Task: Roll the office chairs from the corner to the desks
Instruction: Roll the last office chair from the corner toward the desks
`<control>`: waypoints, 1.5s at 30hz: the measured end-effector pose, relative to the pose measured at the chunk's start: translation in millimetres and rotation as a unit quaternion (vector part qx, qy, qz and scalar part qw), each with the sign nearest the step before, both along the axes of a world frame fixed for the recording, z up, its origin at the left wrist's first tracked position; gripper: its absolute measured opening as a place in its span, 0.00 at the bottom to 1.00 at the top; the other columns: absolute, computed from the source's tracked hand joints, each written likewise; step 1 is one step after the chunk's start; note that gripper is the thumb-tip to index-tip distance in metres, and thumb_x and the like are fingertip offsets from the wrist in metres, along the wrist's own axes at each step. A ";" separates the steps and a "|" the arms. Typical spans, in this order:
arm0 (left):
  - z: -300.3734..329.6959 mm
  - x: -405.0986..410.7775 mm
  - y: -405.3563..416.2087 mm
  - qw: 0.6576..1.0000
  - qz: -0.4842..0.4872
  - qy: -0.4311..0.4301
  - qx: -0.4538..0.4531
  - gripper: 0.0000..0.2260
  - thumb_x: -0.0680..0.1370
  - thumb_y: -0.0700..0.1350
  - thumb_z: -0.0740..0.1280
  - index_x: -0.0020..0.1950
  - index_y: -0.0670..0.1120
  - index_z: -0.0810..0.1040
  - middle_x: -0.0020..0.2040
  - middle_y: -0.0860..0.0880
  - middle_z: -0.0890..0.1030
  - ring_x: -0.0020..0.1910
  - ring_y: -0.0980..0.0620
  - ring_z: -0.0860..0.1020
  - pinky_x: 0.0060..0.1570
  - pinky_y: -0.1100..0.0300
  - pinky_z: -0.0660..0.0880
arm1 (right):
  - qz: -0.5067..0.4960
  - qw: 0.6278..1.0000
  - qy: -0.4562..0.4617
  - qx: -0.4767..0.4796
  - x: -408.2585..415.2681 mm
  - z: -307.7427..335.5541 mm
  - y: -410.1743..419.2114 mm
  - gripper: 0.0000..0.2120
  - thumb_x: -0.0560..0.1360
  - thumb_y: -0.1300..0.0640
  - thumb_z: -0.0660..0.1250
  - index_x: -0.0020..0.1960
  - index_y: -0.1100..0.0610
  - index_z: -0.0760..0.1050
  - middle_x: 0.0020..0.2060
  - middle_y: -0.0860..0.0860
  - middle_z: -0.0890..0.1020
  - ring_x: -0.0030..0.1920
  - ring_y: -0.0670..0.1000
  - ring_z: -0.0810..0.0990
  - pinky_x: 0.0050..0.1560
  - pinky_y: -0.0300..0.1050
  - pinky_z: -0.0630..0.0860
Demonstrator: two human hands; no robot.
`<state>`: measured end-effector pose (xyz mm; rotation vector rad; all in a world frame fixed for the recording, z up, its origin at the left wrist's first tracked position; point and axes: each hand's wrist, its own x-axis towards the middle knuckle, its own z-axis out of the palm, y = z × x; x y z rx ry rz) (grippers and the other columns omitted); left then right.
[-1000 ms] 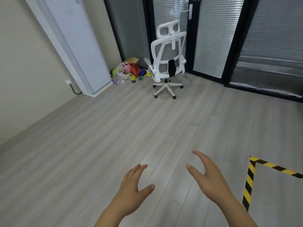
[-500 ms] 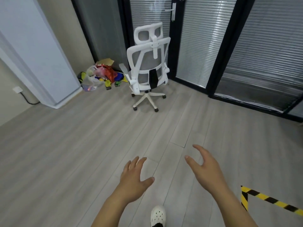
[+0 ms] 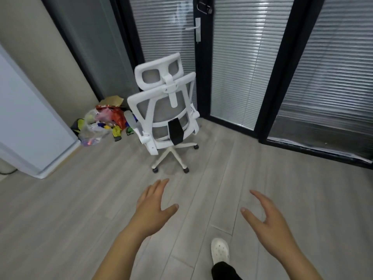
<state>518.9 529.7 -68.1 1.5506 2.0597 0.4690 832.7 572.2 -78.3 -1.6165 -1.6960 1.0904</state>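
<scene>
A white office chair (image 3: 164, 116) with a grey mesh back, a headrest and a star base on castors stands in the room's corner, its back turned to me. My left hand (image 3: 153, 207) is stretched out in front of me, empty, fingers spread, just short of the chair's base. To its right, my right hand (image 3: 264, 219) is also empty with the fingers apart. Neither hand touches the chair. No desks are in view.
A pile of colourful bags and litter (image 3: 102, 123) lies left of the chair. A tall white cabinet (image 3: 30, 126) stands at left. Glass door (image 3: 198, 30) and panels with blinds close off the back. My white shoe (image 3: 220, 251) is on the grey plank floor.
I have walked closer to the chair, which now looms larger and nearer to my hands. Both hands stay raised and empty; the yellow-black floor tape has dropped out of view.
</scene>
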 end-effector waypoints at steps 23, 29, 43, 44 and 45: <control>21.0 -260.4 473.1 0.974 0.188 0.072 0.107 0.31 0.74 0.66 0.65 0.73 0.53 0.68 0.71 0.51 0.71 0.69 0.47 0.68 0.67 0.48 0.66 | 0.285 0.934 -0.172 0.128 -264.9 68.7 623.4 0.32 0.75 0.41 0.68 0.75 0.46 0.63 0.73 0.46 0.67 0.72 0.50 0.63 0.69 0.44 0.59; 9.4 -301.4 551.4 0.984 0.107 0.134 0.045 0.34 0.67 0.72 0.62 0.66 0.52 0.75 0.64 0.51 0.78 0.63 0.46 0.74 0.64 0.50 0.68 | 0.326 0.885 -0.259 0.210 -316.5 66.3 728.0 0.37 0.68 0.26 0.55 0.71 0.45 0.67 0.69 0.44 0.71 0.71 0.52 0.65 0.71 0.58 0.60; -27.6 -228.1 550.9 0.926 0.311 0.190 0.096 0.29 0.65 0.77 0.62 0.47 0.52 0.73 0.42 0.58 0.70 0.44 0.53 0.69 0.47 0.57 0.67 | 0.495 0.755 -0.179 0.391 -353.5 -18.3 813.5 0.29 0.69 0.30 0.65 0.50 0.56 0.77 0.47 0.56 0.78 0.45 0.60 0.76 0.46 0.54 0.74; -30.3 -213.7 547.3 0.918 0.336 0.185 0.099 0.30 0.64 0.77 0.63 0.46 0.52 0.73 0.42 0.58 0.69 0.44 0.53 0.69 0.48 0.58 0.66 | 0.496 0.750 -0.161 0.407 -350.7 -21.9 814.1 0.29 0.68 0.31 0.66 0.50 0.57 0.77 0.46 0.56 0.78 0.45 0.60 0.77 0.45 0.54 0.74; -31.6 -199.1 543.9 0.910 0.359 0.183 0.097 0.30 0.63 0.77 0.64 0.46 0.52 0.72 0.41 0.59 0.69 0.44 0.54 0.68 0.48 0.58 0.65 | 0.496 0.743 -0.140 0.428 -349.0 -26.1 815.8 0.29 0.68 0.31 0.67 0.48 0.57 0.78 0.45 0.57 0.78 0.44 0.60 0.77 0.43 0.54 0.74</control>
